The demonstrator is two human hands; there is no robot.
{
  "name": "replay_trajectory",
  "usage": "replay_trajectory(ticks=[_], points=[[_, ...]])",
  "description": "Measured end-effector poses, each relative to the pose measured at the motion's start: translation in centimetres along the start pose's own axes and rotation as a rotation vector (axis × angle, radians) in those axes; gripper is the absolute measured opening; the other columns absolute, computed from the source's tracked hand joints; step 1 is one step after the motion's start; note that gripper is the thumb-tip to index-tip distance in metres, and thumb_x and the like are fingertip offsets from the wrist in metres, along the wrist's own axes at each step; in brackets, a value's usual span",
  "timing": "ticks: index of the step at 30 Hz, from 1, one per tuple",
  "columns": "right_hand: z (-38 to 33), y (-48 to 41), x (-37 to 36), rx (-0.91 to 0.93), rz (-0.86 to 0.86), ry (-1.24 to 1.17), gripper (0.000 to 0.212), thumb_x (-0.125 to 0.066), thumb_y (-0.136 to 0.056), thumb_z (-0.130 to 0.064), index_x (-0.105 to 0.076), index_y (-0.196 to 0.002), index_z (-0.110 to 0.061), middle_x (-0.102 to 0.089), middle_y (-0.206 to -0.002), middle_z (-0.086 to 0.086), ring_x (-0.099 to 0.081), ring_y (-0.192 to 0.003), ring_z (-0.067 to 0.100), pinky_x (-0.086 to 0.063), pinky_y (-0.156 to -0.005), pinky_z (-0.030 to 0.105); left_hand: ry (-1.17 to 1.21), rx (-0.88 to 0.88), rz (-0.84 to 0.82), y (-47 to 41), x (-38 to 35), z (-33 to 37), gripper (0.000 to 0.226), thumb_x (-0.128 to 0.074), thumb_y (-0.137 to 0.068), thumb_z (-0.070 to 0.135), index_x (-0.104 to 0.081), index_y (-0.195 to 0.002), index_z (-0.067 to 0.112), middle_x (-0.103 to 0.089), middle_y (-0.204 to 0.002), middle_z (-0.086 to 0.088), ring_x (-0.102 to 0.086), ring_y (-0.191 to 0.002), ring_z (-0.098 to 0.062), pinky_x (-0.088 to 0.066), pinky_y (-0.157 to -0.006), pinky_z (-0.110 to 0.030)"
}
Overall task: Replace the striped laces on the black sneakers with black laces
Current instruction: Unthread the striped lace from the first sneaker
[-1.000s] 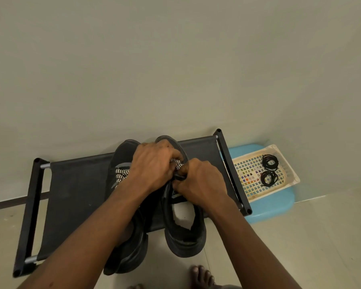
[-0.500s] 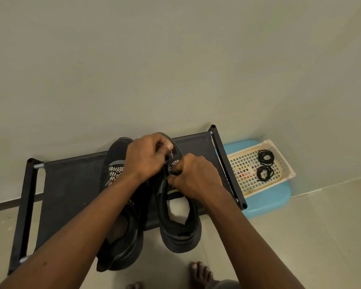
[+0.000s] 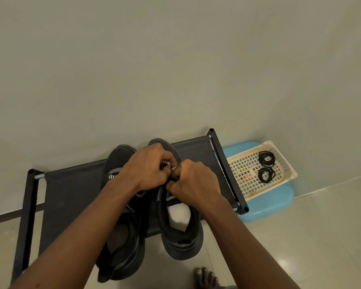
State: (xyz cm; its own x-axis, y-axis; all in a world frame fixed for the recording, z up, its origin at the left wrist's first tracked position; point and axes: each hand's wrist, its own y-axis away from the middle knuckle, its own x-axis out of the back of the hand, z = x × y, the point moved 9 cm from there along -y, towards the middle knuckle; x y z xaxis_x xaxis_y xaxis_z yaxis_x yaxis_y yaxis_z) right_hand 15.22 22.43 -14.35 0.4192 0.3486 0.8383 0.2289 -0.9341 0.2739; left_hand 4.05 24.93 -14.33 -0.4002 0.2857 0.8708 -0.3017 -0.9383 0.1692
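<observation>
Both the left hand [image 3: 146, 167] and right hand [image 3: 194, 182] pinch the striped lace [image 3: 166, 163] on the right sneaker [image 3: 181, 240] on the rack [image 3: 71, 190]: unlacing step, next likely pulling it clear of eyelets.

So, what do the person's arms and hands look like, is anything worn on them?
The left forearm and right forearm are bare to the picture's edge; no sleeves show. The left hand and right hand wear no gloves. No watch or bracelet shows on either wrist. Rings cannot be ruled out.
</observation>
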Motion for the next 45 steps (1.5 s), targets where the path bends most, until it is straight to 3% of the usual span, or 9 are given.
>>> replay_trajectory(ticks=[6,10,14,18,25,28,35,40,45], points=[[-0.1,0.1,0.0,0.003,0.005,0.021,0.032,-0.067,-0.089,-0.043,-0.063,-0.105,-0.015,-0.067,-0.095,0.004,-0.066,-0.090,0.027,-0.054,-0.074,0.034,-0.197,0.032,0.074,-0.1,1.0,1.2,0.016,-0.068,-0.090,0.021,-0.068,-0.101,0.033,-0.067,-0.107,0.007,-0.060,-0.103,-0.021,-0.043,-0.079,-0.034],[0.1,0.0,-0.1,0.005,0.004,0.018,0.032,-0.068,-0.088,-0.043,-0.065,-0.104,-0.015,-0.067,-0.094,0.003,-0.066,-0.089,0.026,-0.057,-0.077,0.036,-0.295,-0.053,0.128,0.0,0.6,2.1,0.025,-0.064,-0.086,0.024,-0.059,-0.110,0.031,-0.068,-0.101,0.005,-0.057,-0.102,-0.024,-0.039,-0.091,-0.042],[0.4,-0.4,-0.6,-0.010,-0.025,0.020,0.029,-0.067,-0.085,-0.046,-0.071,-0.098,-0.021,-0.067,-0.084,-0.001,-0.066,-0.080,0.023,-0.057,-0.070,0.034,-0.199,-0.134,0.186,0.4,0.6,2.0,0.030,-0.058,-0.083,0.014,-0.037,-0.097,0.031,-0.056,-0.083,0.012,-0.051,-0.085,-0.023,-0.032,-0.090,-0.042],[0.9,-0.5,-0.7,-0.031,-0.040,0.023,0.026,-0.067,-0.084,-0.047,-0.072,-0.094,-0.023,-0.067,-0.081,-0.002,-0.065,-0.076,0.022,-0.051,-0.065,0.030,-0.196,-0.174,0.317,0.9,1.8,2.8,0.035,-0.061,-0.078,0.007,-0.034,-0.090,0.027,-0.042,-0.073,0.012,-0.045,-0.074,-0.022,-0.027,-0.081,-0.039],[1.3,-0.5,-0.5,-0.040,-0.065,-0.017,0.028,-0.067,-0.085,-0.053,-0.077,-0.097,-0.030,-0.071,-0.085,-0.005,-0.068,-0.079,0.019,-0.053,-0.067,0.030,0.375,-0.039,0.651,2.4,7.4,1.2,0.023,-0.062,-0.095,0.005,-0.053,-0.104,0.024,-0.058,-0.089,0.012,-0.052,-0.079,-0.004,-0.040,-0.088,-0.036],[1.2,-0.6,-0.7,-0.047,-0.057,-0.005,0.031,-0.066,-0.084,-0.054,-0.076,-0.096,-0.028,-0.070,-0.084,-0.005,-0.067,-0.080,0.020,-0.050,-0.066,0.029,0.449,0.039,0.493,1.6,5.8,0.3,0.030,-0.053,-0.103,0.011,-0.063,-0.124,0.031,-0.057,-0.094,0.011,-0.054,-0.084,-0.007,-0.046,-0.080,-0.033],[0.3,-0.5,-1.0,0.010,0.002,0.053,0.028,-0.065,-0.086,-0.047,-0.069,-0.095,-0.020,-0.067,-0.085,0.000,-0.064,-0.079,0.023,-0.053,-0.066,0.031,-0.035,0.081,0.144,0.2,0.7,-0.3,0.017,-0.062,-0.093,0.029,-0.074,-0.104,0.032,-0.053,-0.097,0.003,-0.057,-0.100,-0.023,-0.042,-0.081,-0.035],[0.3,-0.7,-1.2,0.033,0.005,0.050,0.028,-0.063,-0.086,-0.048,-0.070,-0.095,-0.022,-0.066,-0.083,-0.002,-0.063,-0.077,0.021,-0.054,-0.066,0.032,-0.068,0.020,0.071,-0.1,-0.1,-0.7,0.022,-0.070,-0.090,0.038,-0.072,-0.111,0.045,-0.055,-0.102,0.009,-0.053,-0.105,-0.018,-0.046,-0.091,-0.043],[0.3,-0.6,-1.2,0.054,0.016,0.056,0.030,-0.062,-0.088,-0.050,-0.070,-0.098,-0.022,-0.067,-0.087,-0.001,-0.065,-0.081,0.022,-0.057,-0.070,0.034,-0.078,-0.017,0.078,-0.5,-0.7,-0.6,0.013,-0.064,-0.098,0.034,-0.072,-0.107,0.038,-0.054,-0.103,0.007,-0.053,-0.106,-0.020,-0.044,-0.090,-0.044]])
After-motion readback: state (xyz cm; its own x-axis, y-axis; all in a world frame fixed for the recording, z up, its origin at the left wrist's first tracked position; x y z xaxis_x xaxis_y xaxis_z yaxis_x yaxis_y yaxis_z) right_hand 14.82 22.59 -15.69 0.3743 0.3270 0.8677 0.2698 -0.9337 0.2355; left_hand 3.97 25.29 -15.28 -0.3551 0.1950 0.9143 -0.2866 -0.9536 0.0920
